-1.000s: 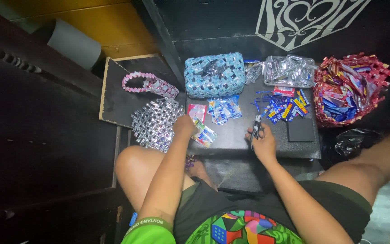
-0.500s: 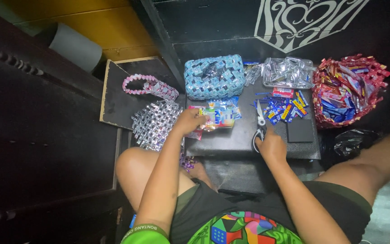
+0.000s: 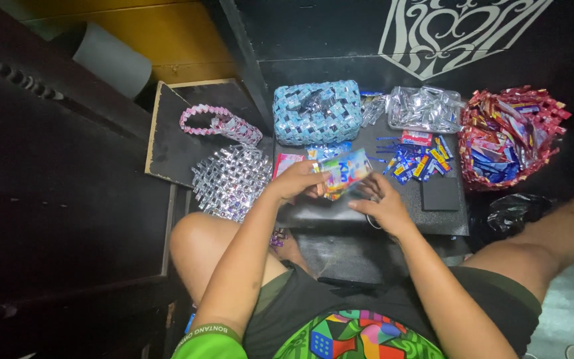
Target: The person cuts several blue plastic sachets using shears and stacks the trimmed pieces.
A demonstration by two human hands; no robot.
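Observation:
My left hand (image 3: pixel 297 183) holds a colourful flat wrapper (image 3: pixel 342 171) above the small dark table (image 3: pixel 403 223). My right hand (image 3: pixel 383 205) is at the wrapper's lower right edge, closed around scissors; only a dark handle loop (image 3: pixel 371 223) shows under the palm. More flat wrappers (image 3: pixel 289 161) lie on the table just behind my left hand. A pile of small blue and yellow folded strips (image 3: pixel 420 161) lies to the right of the wrapper.
At the back stand a blue woven bag (image 3: pixel 317 113), a clear bag of silvery wrappers (image 3: pixel 426 106) and a red woven basket (image 3: pixel 509 136) of wrappers. A pink woven strap (image 3: pixel 217 123) and a silver woven piece (image 3: pixel 230 179) lie left. A black box (image 3: pixel 440 193) sits right.
My left hand has picked a wrapper off the table and raised it. My right hand with the scissors has come left, up to the wrapper.

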